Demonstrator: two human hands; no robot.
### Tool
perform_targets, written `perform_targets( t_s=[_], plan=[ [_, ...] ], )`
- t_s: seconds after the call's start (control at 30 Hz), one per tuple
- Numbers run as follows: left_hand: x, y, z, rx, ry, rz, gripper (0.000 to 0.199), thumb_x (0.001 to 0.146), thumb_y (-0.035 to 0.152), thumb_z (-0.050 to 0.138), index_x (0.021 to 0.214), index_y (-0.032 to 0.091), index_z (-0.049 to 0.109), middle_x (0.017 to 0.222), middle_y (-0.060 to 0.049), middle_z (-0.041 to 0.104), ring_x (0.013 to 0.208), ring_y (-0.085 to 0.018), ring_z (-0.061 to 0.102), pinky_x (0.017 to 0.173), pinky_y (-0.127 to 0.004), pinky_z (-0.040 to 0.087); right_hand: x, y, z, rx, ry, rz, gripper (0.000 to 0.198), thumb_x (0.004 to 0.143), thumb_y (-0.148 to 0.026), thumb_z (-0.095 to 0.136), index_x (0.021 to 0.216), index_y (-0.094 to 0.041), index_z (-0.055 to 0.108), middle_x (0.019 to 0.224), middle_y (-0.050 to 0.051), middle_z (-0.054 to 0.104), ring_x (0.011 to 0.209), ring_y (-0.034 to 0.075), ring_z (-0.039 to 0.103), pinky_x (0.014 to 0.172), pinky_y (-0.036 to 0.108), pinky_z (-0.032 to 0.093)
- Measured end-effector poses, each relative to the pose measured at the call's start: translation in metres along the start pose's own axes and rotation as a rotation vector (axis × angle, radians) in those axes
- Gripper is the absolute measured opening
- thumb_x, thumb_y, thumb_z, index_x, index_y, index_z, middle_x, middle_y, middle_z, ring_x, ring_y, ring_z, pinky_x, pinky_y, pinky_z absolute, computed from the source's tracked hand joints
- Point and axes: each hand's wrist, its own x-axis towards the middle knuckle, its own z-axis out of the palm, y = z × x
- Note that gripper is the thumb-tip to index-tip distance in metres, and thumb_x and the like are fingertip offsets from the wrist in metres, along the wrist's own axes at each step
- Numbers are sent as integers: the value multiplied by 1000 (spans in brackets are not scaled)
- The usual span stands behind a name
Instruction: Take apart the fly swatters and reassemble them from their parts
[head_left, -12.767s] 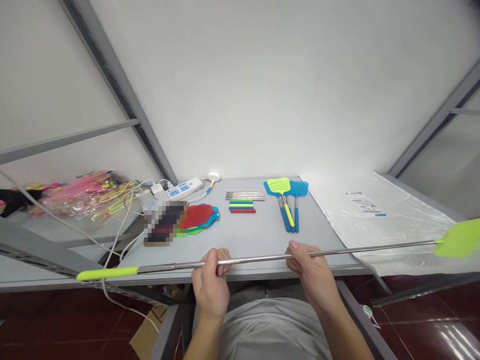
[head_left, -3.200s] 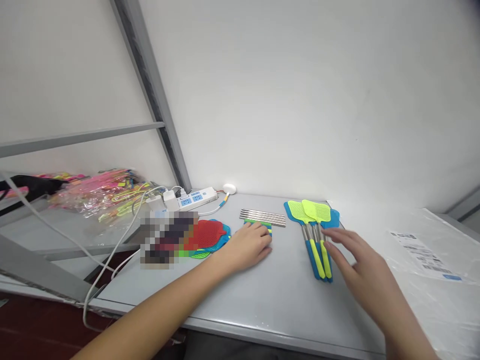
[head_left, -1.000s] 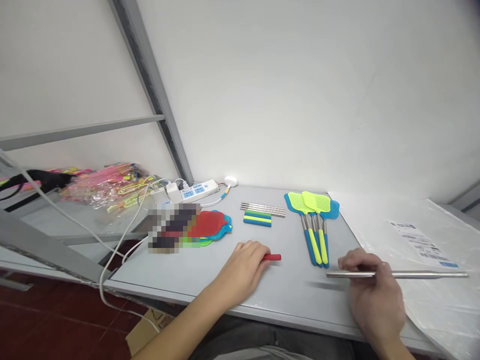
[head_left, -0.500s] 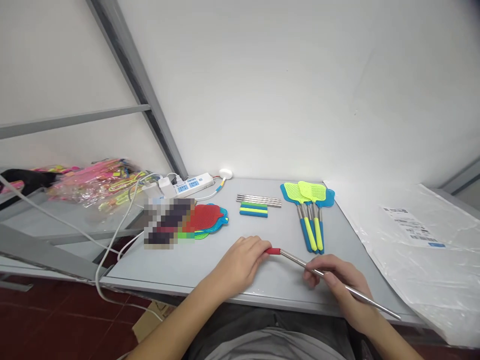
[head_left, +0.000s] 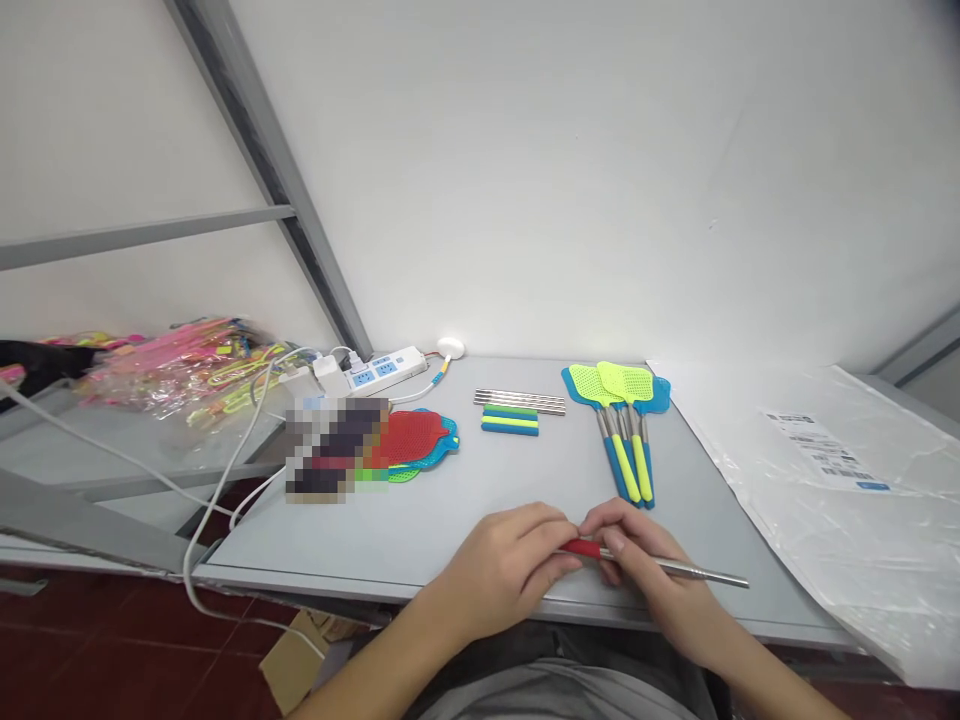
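My left hand (head_left: 517,565) is closed around a red handle sleeve (head_left: 581,547), its fingers hiding the far end. From the sleeve a thin silver metal rod (head_left: 705,573) runs to the right, close above the front of the grey table. My right hand (head_left: 645,560) pinches this rod right beside the sleeve, the two hands almost touching. Beyond the right hand lie several assembled fly swatters (head_left: 634,385) with yellow and blue heads. Further back are loose metal rods (head_left: 520,401) and green, yellow and blue handle sleeves (head_left: 510,421).
Red, blue and green swatter heads (head_left: 416,438) lie at left, partly under a pixelated patch. Behind them is a white power strip (head_left: 386,370) with cables. Bagged colourful goods (head_left: 187,365) sit far left. White plastic packaging (head_left: 832,510) covers the right side. A metal frame post (head_left: 277,180) rises at left.
My right hand has moved left along the rod up to the red sleeve. My left hand has shifted right and nearer to me. The rod lies more level, and less of it shows.
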Motion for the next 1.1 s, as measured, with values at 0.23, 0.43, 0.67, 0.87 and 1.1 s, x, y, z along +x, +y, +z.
perform_targets(
  t_s=[0.23,0.43,0.67,0.87,1.1],
  plan=[
    [-6,0,-13,-383,390,-253,34,100,35,32,128,21,47,133,-11,49,123,-24,46,105,-42,36,48,-57,-3,-362,-5,-153,46,98,-51,34,69,-21,53,66,-1,53,65,15,49,63,28,36],
    [12,28,-20,-444,536,-330,40,100,37,34,137,24,41,136,-10,47,125,-24,45,106,-42,35,78,-77,25,-514,-128,-126,46,96,-50,37,62,-21,47,53,-1,52,51,14,49,52,27,32],
    [60,34,-29,-334,474,-224,26,99,34,41,88,21,61,82,-3,67,84,-18,57,89,-37,42,66,-38,28,-586,25,-249,30,92,-30,37,79,-18,61,78,9,67,72,22,61,61,31,42],
    [68,22,-25,-318,443,-59,22,97,32,44,91,19,61,83,-5,66,81,-19,55,76,-31,44,56,-17,29,-619,-11,-163,21,91,-29,43,87,-17,60,72,6,64,62,19,56,56,29,38],
    [64,12,-50,-344,333,-113,23,95,30,50,80,21,66,78,-4,63,80,-20,54,77,-32,41,39,-1,24,-647,-29,-144,18,91,-36,54,83,-21,57,73,1,60,69,19,51,64,30,35]
  ],
)
